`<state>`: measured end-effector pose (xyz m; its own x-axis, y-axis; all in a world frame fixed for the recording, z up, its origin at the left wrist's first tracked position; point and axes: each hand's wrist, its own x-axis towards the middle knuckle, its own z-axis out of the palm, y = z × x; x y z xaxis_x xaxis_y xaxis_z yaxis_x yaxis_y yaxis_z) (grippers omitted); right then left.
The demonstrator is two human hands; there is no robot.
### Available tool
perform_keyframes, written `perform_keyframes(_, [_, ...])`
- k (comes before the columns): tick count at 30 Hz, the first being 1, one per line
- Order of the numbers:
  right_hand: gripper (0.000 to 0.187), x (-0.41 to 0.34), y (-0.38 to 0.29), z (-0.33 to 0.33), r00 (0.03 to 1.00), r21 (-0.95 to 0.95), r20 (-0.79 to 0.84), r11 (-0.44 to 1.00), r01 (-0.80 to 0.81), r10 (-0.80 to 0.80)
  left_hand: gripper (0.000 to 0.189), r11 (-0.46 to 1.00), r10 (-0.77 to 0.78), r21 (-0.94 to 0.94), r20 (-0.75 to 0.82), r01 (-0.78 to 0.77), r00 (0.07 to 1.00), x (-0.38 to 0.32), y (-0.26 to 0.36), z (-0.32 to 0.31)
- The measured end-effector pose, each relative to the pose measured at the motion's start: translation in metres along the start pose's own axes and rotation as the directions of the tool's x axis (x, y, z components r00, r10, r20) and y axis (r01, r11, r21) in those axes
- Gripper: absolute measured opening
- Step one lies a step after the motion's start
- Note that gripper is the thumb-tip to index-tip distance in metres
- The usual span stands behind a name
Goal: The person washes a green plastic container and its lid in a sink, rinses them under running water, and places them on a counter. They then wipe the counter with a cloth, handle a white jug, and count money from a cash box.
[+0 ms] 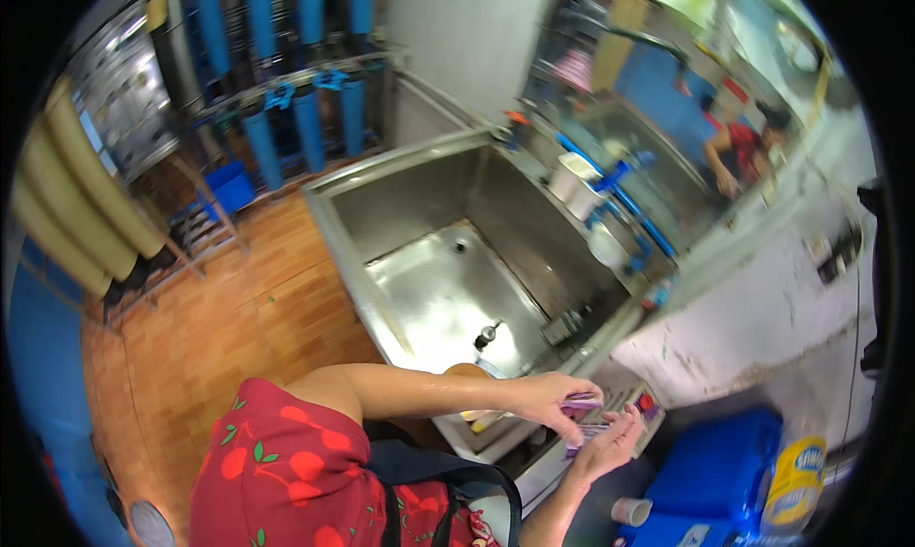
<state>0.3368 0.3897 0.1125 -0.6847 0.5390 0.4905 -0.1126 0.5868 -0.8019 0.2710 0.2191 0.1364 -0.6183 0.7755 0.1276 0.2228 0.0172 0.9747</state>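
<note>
My left hand (554, 404) grips a small purple and pale, layered item (582, 402), perhaps packets, between thumb and fingers. Just below it, my right hand (607, 448) is palm up with fingers partly bent. A second purple and white piece (587, 433) lies between the two hands, against the right fingers; whether it joins the first cannot be told. Both hands are over the near right corner of a deep stainless steel sink (429, 282). A pale slatted tray (647, 433) with a red and purple item is partly hidden behind the right hand.
A drain fitting (486, 335) stands in the basin. White plastic containers (575, 182) and blue pipes line the sink's back ledge, below a mirror or glass. At lower right are a blue plastic jerrycan (722, 468), a yellow container (797, 483) and a small cup (631, 510). Blue filter housings (307, 132) stand beyond.
</note>
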Motion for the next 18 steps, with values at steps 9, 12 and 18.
perform_keyframes(9, [0.037, -0.217, -0.231, 0.192, 0.622, 0.694, 0.519, 0.714, 0.094, -0.586, 0.061, 0.986, -0.088, 0.044, -0.669, 0.158, 0.738, -0.37, 0.031, -0.103])
perform_keyframes(12, [0.041, -0.298, -0.3, 0.231, 0.284, 0.587, 0.801, 0.787, -0.193, -0.528, 0.053, 0.991, -0.1, -0.059, -0.92, 0.12, 0.379, -0.501, 0.033, -0.098])
perform_keyframes(18, [0.037, -0.452, -0.39, 0.289, -0.421, 0.123, 0.771, 0.761, -0.636, -0.477, 0.044, 0.998, -0.057, -0.045, -0.928, -0.042, -0.367, -0.698, 0.04, -0.05])
